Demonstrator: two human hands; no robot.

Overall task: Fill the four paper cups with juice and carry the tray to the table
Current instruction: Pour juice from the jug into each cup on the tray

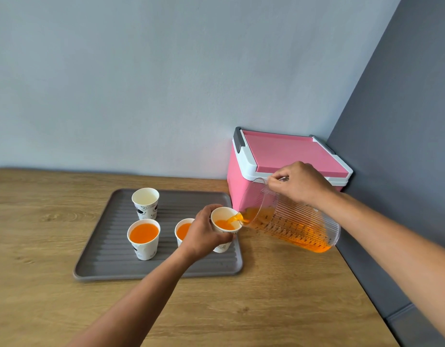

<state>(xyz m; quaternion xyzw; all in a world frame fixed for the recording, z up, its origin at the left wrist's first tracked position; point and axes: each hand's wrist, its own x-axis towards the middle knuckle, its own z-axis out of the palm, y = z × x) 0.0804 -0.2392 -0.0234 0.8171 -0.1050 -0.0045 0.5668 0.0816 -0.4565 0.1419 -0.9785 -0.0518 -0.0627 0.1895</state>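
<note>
A grey ribbed tray (111, 269) lies on the wooden counter. On it stand an empty paper cup (145, 202) at the back, a cup full of orange juice (143, 239) in front of it, and another juice-filled cup (183, 230) partly hidden behind my left hand (205, 234). That hand grips a third cup (226, 225), tilted at the tray's right edge. My right hand (300, 184) holds a clear ribbed pitcher (294, 221) tipped leftward, and orange juice streams from its spout into the held cup.
A pink cooler box (286, 156) with a white rim stands in the corner right behind the pitcher. A dark grey wall panel (404, 146) runs along the counter's right edge. Bare wooden counter (241, 309) stretches in front of the tray.
</note>
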